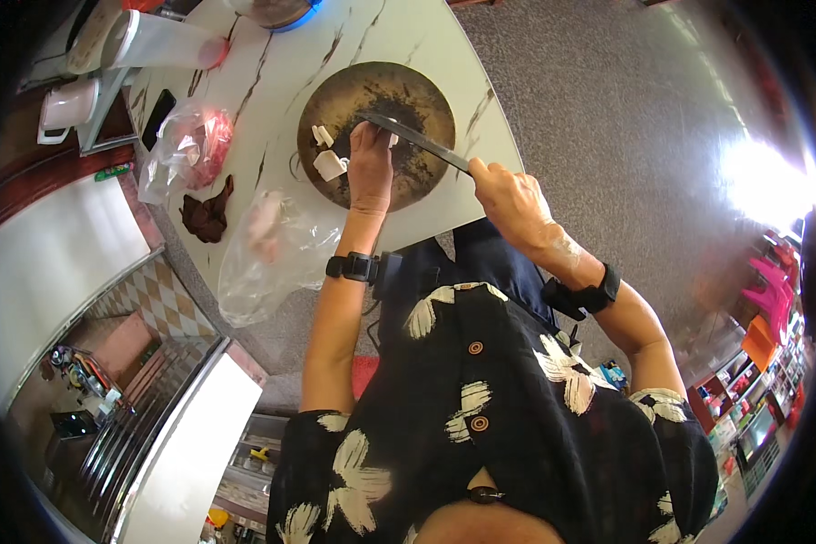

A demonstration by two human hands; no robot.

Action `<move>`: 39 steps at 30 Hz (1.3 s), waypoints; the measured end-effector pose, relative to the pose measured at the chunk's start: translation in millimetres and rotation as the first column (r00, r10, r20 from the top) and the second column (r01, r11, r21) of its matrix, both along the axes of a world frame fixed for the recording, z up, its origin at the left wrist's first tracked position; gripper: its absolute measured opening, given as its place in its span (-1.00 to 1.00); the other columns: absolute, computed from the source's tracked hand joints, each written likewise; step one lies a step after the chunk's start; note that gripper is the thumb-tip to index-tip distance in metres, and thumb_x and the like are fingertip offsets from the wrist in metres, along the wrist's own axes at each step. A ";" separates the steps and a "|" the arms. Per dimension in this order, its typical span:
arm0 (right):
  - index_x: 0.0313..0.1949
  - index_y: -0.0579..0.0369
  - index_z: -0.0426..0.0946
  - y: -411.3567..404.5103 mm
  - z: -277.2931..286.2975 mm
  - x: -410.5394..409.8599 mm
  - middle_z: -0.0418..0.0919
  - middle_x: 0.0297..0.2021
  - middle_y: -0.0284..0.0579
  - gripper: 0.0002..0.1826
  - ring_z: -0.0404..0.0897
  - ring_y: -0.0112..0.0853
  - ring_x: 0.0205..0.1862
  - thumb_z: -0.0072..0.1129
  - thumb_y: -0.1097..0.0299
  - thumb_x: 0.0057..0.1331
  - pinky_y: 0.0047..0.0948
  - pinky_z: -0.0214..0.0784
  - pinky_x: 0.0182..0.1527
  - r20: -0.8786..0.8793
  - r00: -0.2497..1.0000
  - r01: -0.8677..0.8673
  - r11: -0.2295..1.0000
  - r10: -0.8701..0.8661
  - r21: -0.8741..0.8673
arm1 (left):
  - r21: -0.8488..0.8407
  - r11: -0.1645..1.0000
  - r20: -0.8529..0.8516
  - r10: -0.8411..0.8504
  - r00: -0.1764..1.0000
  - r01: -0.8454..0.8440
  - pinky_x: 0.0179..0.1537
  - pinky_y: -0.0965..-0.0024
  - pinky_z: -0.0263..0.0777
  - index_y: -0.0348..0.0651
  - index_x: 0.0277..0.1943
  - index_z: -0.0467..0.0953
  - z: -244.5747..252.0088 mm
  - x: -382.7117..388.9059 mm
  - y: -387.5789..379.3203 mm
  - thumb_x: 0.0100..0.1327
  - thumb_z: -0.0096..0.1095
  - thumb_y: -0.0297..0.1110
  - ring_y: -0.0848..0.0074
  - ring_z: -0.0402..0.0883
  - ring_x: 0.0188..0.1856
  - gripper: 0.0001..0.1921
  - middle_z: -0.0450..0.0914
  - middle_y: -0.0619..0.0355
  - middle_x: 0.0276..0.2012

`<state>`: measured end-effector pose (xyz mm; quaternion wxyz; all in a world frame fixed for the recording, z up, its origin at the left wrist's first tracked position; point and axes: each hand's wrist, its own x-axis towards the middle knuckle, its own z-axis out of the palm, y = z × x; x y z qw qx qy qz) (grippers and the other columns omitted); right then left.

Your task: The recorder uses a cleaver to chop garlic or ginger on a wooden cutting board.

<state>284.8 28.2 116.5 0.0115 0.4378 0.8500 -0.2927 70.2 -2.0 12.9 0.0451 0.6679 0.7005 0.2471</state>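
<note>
My right hand [515, 200] grips the handle of a kitchen knife [427, 143], whose blade runs up and left over a round, dark-stained chopping board [425, 180]. Close under the blade, my left hand [370, 160] rests on the board with its fingers on a white piece of food [394, 140]; most of that piece is hidden by the fingers and the knife. Left of this hand lie a larger white chunk [328, 166] and some thin white slices [322, 136], also on the board. What the white food is, I cannot tell.
A clear plastic bag with pale pink contents [265, 238] hangs over the near edge of the marble-patterned table [245, 146]. Further left are another bag with reddish contents [200, 146], a crumpled dark brown item [207, 214], a black phone [158, 120] and a plastic pitcher [166, 42].
</note>
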 end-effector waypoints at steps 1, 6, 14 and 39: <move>-0.30 0.19 0.28 -0.1 -2.1 -2.0 0.49 -0.53 0.11 -0.92 0.56 0.03 -0.43 -0.08 0.54 0.20 -0.06 0.40 -0.38 -0.001 1.000 0.001 1.000 -0.001 0.000 | 0.008 1.000 0.014 -0.008 1.000 0.008 0.10 0.26 0.38 -0.19 -0.02 0.51 0.4 -1.1 -0.4 0.14 0.09 -0.55 0.16 0.40 0.05 -0.69 0.47 0.03 -0.07; -0.30 0.21 0.27 3.6 -33.2 -32.5 0.52 -0.53 0.13 -0.93 0.58 0.04 -0.39 -0.10 0.53 0.22 -0.05 0.41 -0.37 -0.028 0.997 0.073 0.992 -0.076 -0.105 | 0.026 0.999 0.081 0.020 0.997 -0.022 0.04 0.25 0.39 -0.21 -0.12 0.51 7.8 2.9 -0.3 0.05 0.09 -0.59 0.13 0.40 0.02 -0.72 0.48 0.05 -0.11; -0.28 0.18 0.27 -6.2 -9.6 -21.4 0.51 -0.53 0.11 -0.92 0.55 0.06 -0.41 -0.08 0.50 0.23 -0.03 0.38 -0.37 -0.050 0.998 0.039 0.994 -0.044 -0.099 | -0.104 0.988 0.153 0.129 0.980 -0.114 -0.02 0.13 0.37 -0.24 -0.04 0.49 9.0 1.9 -8.1 0.15 0.10 -0.48 0.02 0.37 -0.05 -0.71 0.45 -0.05 -0.07; -0.27 0.15 0.26 -0.9 -23.0 -33.8 0.49 -0.52 0.08 -0.91 0.54 0.04 -0.39 -0.07 0.50 0.24 -0.02 0.34 -0.35 -0.023 0.999 0.032 0.993 -0.035 -0.117 | -0.039 0.993 0.173 0.113 0.978 -0.108 0.02 0.10 0.33 -0.31 -0.03 0.48 8.0 3.1 -9.3 0.18 0.10 -0.45 0.02 0.37 -0.03 -0.71 0.46 -0.07 -0.04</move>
